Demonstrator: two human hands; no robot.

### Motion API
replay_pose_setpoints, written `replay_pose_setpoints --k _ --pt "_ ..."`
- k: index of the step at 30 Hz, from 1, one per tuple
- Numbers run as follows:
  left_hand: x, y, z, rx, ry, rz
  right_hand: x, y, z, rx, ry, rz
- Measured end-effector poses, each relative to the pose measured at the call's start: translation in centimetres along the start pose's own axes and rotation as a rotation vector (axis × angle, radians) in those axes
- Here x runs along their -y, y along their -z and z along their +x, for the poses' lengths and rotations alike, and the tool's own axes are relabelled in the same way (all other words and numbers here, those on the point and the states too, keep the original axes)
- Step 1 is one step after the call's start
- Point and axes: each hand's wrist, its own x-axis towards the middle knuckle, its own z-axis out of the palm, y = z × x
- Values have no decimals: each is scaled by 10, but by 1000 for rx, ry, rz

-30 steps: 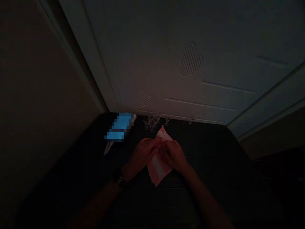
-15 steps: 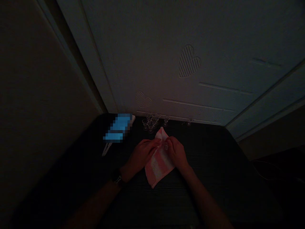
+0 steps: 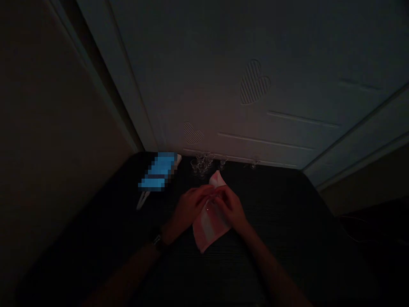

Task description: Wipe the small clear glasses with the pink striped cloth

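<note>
Head view. In dim light, we saw the left hand (image 3: 191, 204) and the right hand (image 3: 232, 205) close together, bent fingers gripping the pink-and-white cloth (image 3: 211, 227); whether they also held something within its folds, we could not tell. The cloth lay between the two hands, its broad end nearer us, over the dark table (image 3: 275, 213). Just beyond the hands we observed clustered clear glasses (image 3: 202, 164); left of the left hand, a blurred lit screen (image 3: 159, 171).
</note>
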Motion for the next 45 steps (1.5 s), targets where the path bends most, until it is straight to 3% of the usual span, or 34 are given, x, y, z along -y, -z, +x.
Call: replay_pose_setpoints --k 6,11,16,21,27,35,45 --pt "1 2 1 -8 50 -72 0 3 1 23 73 -14" --pt "-2 2 2 10 13 12 -4 2 1 10 89 -77" --pt "-3 -2 1 48 -102 131 -1 2 1 -14 17 -176" --pt "-3 -2 1 57 -111 157 -4 7 1 -43 -112 -316" --pt "-4 -2 2 46 -120 165 -9 8 0 -52 -163 -409" --pt "-4 0 2 19 -126 187 -6 7 2 -75 -50 -276" --pt "-1 0 2 20 -134 204 -11 8 5 13 23 -242"
